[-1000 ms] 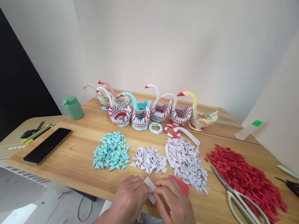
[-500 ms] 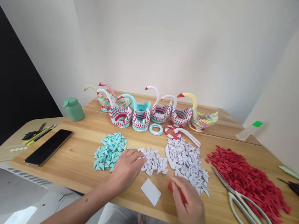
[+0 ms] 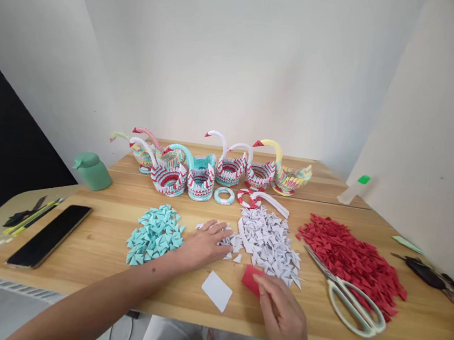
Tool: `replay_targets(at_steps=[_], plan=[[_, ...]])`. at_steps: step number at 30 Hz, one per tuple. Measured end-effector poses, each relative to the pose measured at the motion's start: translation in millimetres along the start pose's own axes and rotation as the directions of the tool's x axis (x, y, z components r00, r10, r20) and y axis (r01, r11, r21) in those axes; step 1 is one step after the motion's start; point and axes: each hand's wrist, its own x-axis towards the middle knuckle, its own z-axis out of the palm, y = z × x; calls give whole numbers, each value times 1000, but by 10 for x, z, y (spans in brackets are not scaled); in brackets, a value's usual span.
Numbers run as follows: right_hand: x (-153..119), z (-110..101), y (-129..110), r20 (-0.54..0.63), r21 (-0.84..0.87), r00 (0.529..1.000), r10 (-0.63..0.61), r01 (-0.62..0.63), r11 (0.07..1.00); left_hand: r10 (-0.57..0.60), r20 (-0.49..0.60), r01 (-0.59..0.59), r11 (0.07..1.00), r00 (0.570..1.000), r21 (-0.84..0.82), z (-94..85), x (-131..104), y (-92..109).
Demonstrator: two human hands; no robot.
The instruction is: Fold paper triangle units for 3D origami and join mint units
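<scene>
A paper crafter's left hand (image 3: pixel 206 244) lies palm down over a small heap of white folded paper triangles (image 3: pixel 236 242) at the centre of the frame, its fingers spread wide and pointing toward the upper right. The forearm stretches in a long diagonal from the lower left corner, low over the wooden table (image 3: pixel 113 212).

At lower right of centre, the right hand (image 3: pixel 281 305) comes in from the bottom edge, wrist bent inward, thumb and fingers narrowed on a piece of red paper (image 3: pixel 251 279) that they appear to pinch by its near right side; the hidden fingertips leave the firmness of the grip unclear. Between the hands, nearer the bottom edge, a white paper rectangle (image 3: pixel 217 291) lies flat, untouched.

The step in hand seems to be handling the loose paper, the left hand tending the white triangles and the right minding the red piece. A next move would seem to call for gathered left fingers and a light pinch at right, clear of the neighbouring piles.

Turquoise triangles (image 3: pixel 155 236) sit left of centre, a larger white pile (image 3: pixel 271 245) right of it, and scissors (image 3: pixel 353 302) rest by red triangles (image 3: pixel 357 267) at right. Origami swans (image 3: pixel 199 189) line the back.
</scene>
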Motion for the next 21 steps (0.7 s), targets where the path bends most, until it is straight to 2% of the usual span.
replay_targets(at_steps=[2, 4, 5, 7, 9, 12, 15, 17, 21], plan=[[104, -26, 32, 23, -29, 1000, -19, 20, 999, -39, -34, 38, 999, 999, -26, -46, 4, -119], [230, -45, 64, 60, -79, 998, -9, 14, 997, -168, -103, 160, 984, 980, -83, -151, 10, -244], [296, -48, 72, 88, -115, 996, 0, 10, 993, -265, -126, 252, 961, 956, -114, -212, 15, -299], [428, -35, 60, 181, -205, 983, 24, 14, 979, -441, -99, 421, 890, 892, -172, -320, 31, -380], [551, 0, 7, 310, -288, 949, 52, 42, 957, -513, -61, 495, 849, 856, -182, -381, 50, -409], [701, 72, -105, 447, -361, 891, 82, 96, 928, -553, -17, 543, 822, 833, -172, -383, 80, -371], [805, 150, -185, 503, -420, 855, 124, 116, 900, -579, 18, 573, 802, 815, -166, -349, 105, -293], [853, 213, -209, 521, -435, 841, 142, 119, 892, -586, 35, 583, 795, 809, -167, -329, 124, -249], [904, 330, -212, 521, -420, 844, 126, 125, 899, -605, 51, 603, 778, 795, -178, -308, 166, -223]])
